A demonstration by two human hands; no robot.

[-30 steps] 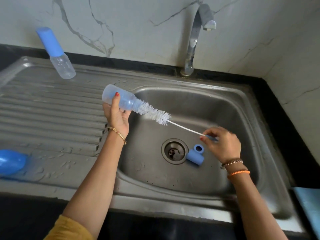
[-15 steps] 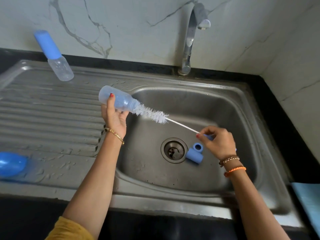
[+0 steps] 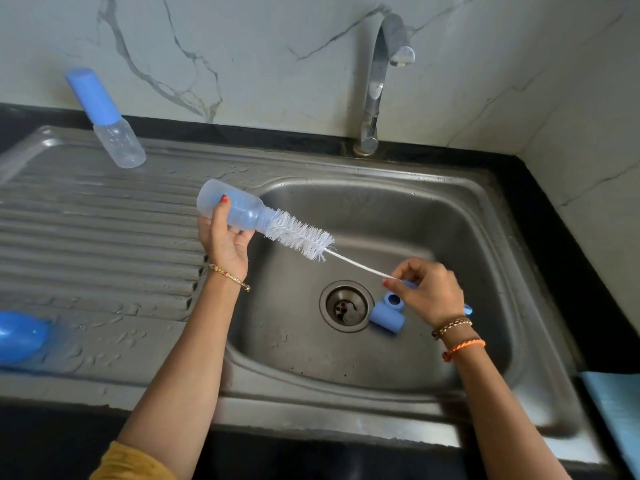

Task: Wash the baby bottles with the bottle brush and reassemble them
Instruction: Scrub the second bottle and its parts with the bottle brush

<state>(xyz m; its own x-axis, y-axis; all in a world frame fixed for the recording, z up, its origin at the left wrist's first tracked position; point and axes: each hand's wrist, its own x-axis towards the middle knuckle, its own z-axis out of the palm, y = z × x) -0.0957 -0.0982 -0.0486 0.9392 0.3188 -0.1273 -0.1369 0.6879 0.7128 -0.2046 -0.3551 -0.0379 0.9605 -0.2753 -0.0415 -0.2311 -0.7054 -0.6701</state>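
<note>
The open baby bottle [image 3: 231,210] lies on its side in the left hand [image 3: 223,242], above the seam where the draining board meets the basin. The thumb curls over its upper wall and the fingers wrap beneath it; only their tips show past its lower edge. Its neck points toward the right hand, and the white bristle head of the bottle brush [image 3: 300,235] sticks out of that neck, its far tip hidden inside the cloudy plastic. From the bristles a thin twisted wire runs down to the right hand [image 3: 427,292], which pinches it between thumb and fingertips. The brush's blue handle is mostly covered by that hand; a small blue end pokes out behind the wrist.

Just below the right hand's grip, on the floor of the steel sink [image 3: 381,368], lie a blue cap [image 3: 385,318] on its side and a blue ring [image 3: 394,300] touching it, beside the drain [image 3: 346,306]. The hand partly blocks the ring.

Up and away from the left hand's grip, a second baby bottle [image 3: 105,119] with a blue cap stands on the back of the draining board [image 3: 86,230]. Far to that hand's outer side a rounded blue object [image 3: 19,336] is cut off by the frame edge, so what it is cannot be told. The tap [image 3: 375,84] rises behind the basin against the marble wall. A pale blue cloth-like edge [image 3: 614,410] is cropped at the corner beyond the right arm.
</note>
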